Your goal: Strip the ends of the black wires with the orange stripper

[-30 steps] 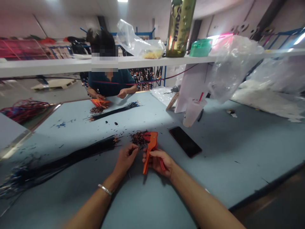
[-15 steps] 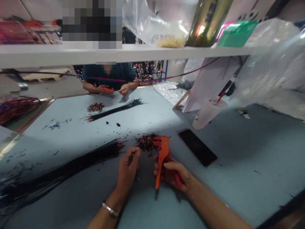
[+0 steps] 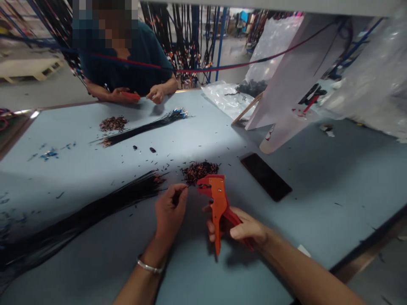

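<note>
My left hand (image 3: pixel 171 207) pinches a thin black wire (image 3: pixel 190 186), whose short end sticks out toward the tool's jaws. In my right hand (image 3: pixel 243 226) is an orange and red wire stripper (image 3: pixel 218 192), its handles spread and its jaws apart, facing left. Between the wire's tip and the jaws a small gap seems to show. Just beyond the jaws lies a pile of short black and copper-coloured scraps (image 3: pixel 199 170). A long bundle of black wires (image 3: pixel 104 212) stretches across the left of the table, its coppery ends near my left hand.
A phone (image 3: pixel 266 176) lies right of the stripper, with a lidded cup (image 3: pixel 282 131) and straw behind it. Across the table a co-worker's hands (image 3: pixel 155 94) hold a red tool (image 3: pixel 130 96). Near them are another wire bundle (image 3: pixel 143 127) and scrap pile (image 3: pixel 113 123).
The view has tilted down. The wire stripper's handles are spread wider, and its jaws now show apart, clear of the scrap pile. My left hand still pinches the wire beside them.
</note>
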The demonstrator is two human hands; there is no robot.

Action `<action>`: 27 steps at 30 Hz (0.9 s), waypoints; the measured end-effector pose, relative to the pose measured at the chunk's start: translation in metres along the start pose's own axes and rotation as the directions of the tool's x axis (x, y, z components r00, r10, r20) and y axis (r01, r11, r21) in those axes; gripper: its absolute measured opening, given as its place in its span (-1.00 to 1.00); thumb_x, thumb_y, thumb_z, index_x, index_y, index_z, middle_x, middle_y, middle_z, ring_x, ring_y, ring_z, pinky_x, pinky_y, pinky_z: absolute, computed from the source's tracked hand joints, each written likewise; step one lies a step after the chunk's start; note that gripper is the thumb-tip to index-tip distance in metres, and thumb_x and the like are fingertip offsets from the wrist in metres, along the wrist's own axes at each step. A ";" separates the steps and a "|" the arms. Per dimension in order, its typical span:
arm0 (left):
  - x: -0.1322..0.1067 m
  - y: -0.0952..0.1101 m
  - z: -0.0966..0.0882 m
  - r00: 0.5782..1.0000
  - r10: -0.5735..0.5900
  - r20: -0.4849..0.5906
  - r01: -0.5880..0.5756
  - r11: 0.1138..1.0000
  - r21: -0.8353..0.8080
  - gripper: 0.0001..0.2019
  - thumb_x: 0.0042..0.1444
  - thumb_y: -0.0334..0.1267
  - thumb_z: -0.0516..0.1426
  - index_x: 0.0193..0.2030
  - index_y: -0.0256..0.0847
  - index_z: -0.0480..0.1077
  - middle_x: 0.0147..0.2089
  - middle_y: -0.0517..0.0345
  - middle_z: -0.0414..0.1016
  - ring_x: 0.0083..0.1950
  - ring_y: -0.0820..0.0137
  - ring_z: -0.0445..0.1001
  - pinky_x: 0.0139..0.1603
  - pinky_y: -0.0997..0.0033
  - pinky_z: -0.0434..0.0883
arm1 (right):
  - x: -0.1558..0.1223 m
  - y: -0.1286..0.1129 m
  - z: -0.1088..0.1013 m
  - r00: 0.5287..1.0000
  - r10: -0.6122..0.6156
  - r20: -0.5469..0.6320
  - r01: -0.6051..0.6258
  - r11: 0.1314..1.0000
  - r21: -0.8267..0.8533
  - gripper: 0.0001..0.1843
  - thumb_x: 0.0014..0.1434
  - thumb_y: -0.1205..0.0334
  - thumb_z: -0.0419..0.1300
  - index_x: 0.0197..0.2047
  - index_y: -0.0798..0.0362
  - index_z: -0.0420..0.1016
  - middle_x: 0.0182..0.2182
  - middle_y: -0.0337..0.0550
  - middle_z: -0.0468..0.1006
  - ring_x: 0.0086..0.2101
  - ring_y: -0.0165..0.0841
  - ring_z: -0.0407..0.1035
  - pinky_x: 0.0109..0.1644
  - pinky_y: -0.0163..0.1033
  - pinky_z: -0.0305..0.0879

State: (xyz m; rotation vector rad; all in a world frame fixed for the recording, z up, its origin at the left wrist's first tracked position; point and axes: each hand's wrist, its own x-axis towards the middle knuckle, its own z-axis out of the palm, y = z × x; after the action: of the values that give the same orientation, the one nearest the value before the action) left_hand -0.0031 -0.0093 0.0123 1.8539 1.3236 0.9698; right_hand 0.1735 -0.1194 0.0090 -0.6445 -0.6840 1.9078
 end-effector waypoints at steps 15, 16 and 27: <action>-0.006 0.005 0.006 0.880 -0.294 0.374 0.474 0.613 -0.632 -0.76 -0.01 -0.07 0.24 -0.34 -0.18 0.38 -0.55 0.32 0.25 -0.56 0.55 0.17 -0.54 0.55 0.16 | -0.013 -0.023 0.010 0.811 -0.573 0.120 0.040 -0.151 -0.988 -0.39 0.10 0.35 0.11 0.25 0.08 0.20 -0.08 0.10 0.45 -0.13 -0.10 0.39 -0.07 -0.01 0.36; -0.005 0.007 0.006 0.855 -0.328 0.402 0.518 0.577 -0.632 -0.73 -0.06 -0.06 0.26 -0.34 -0.18 0.37 -0.56 0.32 0.25 -0.58 0.56 0.17 -0.56 0.55 0.17 | -0.011 -0.020 0.009 0.801 -0.565 0.195 0.046 -0.267 -0.963 -0.37 0.10 0.35 0.10 0.27 0.13 0.18 -0.10 0.14 0.45 -0.14 -0.08 0.39 -0.09 0.02 0.36; -0.005 0.019 0.002 0.802 -0.373 0.467 0.597 0.464 -0.654 -0.66 -0.21 -0.10 0.34 -0.38 -0.20 0.34 -0.55 0.32 0.38 -0.60 0.58 0.30 -0.57 0.58 0.28 | -0.002 -0.010 0.005 0.777 -0.524 0.349 0.028 -0.525 -0.851 -0.48 0.18 0.39 0.07 0.23 0.22 0.25 -0.20 0.12 0.49 -0.23 -0.12 0.38 -0.08 0.07 0.28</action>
State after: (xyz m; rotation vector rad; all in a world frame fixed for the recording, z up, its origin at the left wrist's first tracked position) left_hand 0.0067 -0.0197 0.0264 0.7880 0.9351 0.7530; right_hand 0.1769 -0.1183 0.0199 -1.4889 -2.0852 -0.1397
